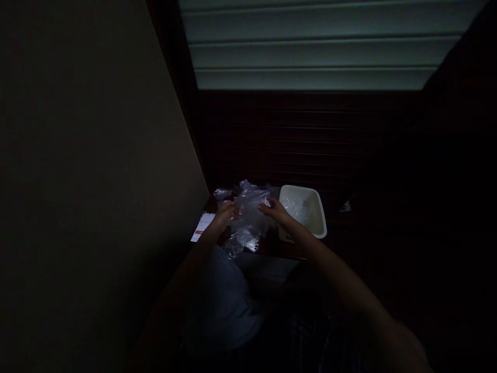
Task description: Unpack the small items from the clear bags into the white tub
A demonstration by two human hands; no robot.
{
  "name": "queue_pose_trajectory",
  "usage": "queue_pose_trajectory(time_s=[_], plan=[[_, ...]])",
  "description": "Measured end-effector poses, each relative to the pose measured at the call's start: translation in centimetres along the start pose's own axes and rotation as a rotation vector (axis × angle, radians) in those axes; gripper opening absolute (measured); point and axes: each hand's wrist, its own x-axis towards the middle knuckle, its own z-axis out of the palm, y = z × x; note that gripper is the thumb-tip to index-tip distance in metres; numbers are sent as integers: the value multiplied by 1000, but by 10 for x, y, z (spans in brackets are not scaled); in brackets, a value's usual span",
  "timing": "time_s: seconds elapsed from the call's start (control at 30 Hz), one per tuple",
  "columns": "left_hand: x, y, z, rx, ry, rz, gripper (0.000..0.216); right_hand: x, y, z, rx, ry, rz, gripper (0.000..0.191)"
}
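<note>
While the left hand and right hand pinch a clear bag above the table, nearer its left edge, apparently spreading it, continuing calls for steady tension.

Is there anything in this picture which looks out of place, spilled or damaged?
Nothing looks clearly damaged, though the scene is very dark. One untidy spot: a loose heap of crumpled, clear plastic seems to overhang the near edge of the dark reddish tabletop, outside the white rectangular basin.
</note>
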Motion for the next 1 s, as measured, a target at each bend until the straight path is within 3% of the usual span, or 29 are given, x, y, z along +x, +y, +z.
queue_pose_trajectory(time_s=[0.2,0.6,0.87,1.0], plan=[[-2,6,-5,109,78,-26,30,1,0,-1,-9,-53,5,24],[1,3,-16,279,8,-43,29,0,-1,-5,45,3,9,19],[-2,3,-17,359,65,-25,35,1,-1,-6,60,-15,-8,14],[3,-2,-20,336,105,-118,43,0,-2,-6,39,-25,19,14]])
